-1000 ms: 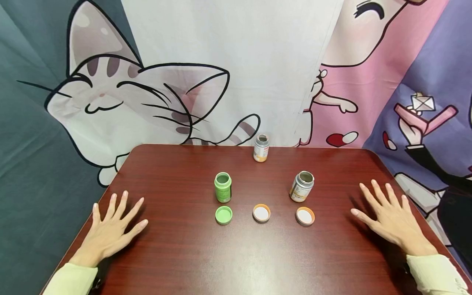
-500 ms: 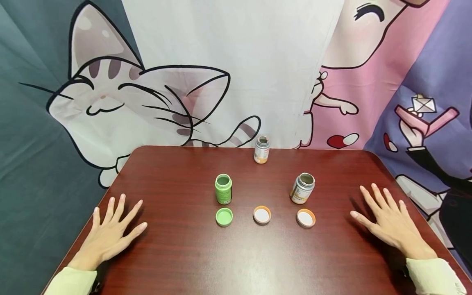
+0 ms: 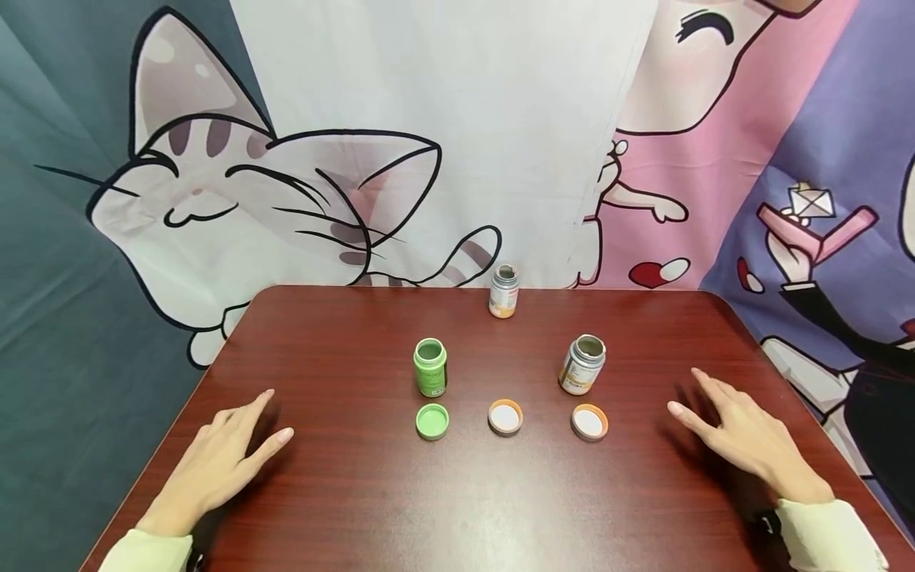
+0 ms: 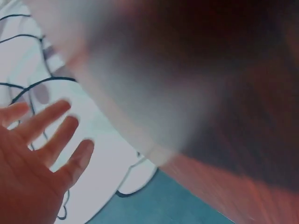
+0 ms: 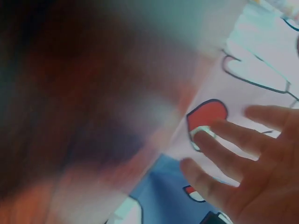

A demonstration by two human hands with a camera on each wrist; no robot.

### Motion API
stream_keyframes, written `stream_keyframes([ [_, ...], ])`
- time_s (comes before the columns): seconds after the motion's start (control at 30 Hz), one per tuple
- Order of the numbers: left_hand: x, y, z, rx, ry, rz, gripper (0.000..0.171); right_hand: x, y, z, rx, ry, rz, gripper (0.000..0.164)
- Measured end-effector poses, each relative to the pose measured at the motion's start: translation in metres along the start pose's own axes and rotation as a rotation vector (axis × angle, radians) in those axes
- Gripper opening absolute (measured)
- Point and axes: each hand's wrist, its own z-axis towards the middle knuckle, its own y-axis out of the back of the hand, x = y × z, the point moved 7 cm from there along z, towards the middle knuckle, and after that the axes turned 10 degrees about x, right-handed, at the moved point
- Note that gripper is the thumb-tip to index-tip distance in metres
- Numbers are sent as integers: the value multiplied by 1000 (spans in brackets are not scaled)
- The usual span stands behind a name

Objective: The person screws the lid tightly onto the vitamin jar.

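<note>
My left hand (image 3: pixel 218 461) is over the left side of the table, fingers relaxed and holding nothing. On the right side my right hand (image 3: pixel 747 437) is likewise relaxed, thumb apart from the fingers. Between them stand a green bottle (image 3: pixel 430 369), a grey bottle with a white label (image 3: pixel 582 365) and a similar grey bottle (image 3: pixel 503 292) at the back edge, all uncapped. In front lie a green cap (image 3: pixel 432 422) and two orange-rimmed caps, the middle cap (image 3: pixel 505 418) and the right cap (image 3: pixel 589 423), inner sides up. In the wrist views both palms show bare.
The dark red wooden table (image 3: pixel 343 492) has rounded back corners. Behind it hangs a printed cloth (image 3: pixel 429 79) with a cartoon cat, close to the back bottle. Both wrist views are largely blurred by something dark close to the lens.
Both hands have turned from spread and flat to more sideways, with fingers closer together. The right hand has shifted slightly inward. Bottles and caps stay in place.
</note>
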Motion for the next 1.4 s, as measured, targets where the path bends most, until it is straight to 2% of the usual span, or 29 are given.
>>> stream_keyframes([
  [0.2,-23,-3,7,49,4,-91,63,28,4,5,55,-22,102,82],
  [0.43,-52,-17,18,93,3,-175,59,60,-4,17,63,85,225,73],
  [0.63,-90,-23,29,149,-38,-229,60,79,-18,24,124,146,283,75],
  [0.73,-116,-27,37,192,-113,-261,59,89,-22,27,158,174,293,76],
  [0.9,-167,-38,53,276,-323,-320,52,106,-29,29,237,233,277,77],
  [1.03,-202,-43,67,256,-435,-418,46,121,-29,29,268,306,218,64],
  [1.1,-217,-43,74,225,-468,-466,42,127,-28,29,276,330,190,63],
  [1.27,-252,-48,88,207,-514,-563,36,140,-28,30,333,367,180,71],
  [1.33,-263,-50,94,202,-528,-601,33,145,-28,32,363,377,199,66],
  [1.4,-273,-51,100,179,-536,-621,32,147,-29,33,405,342,234,65],
])
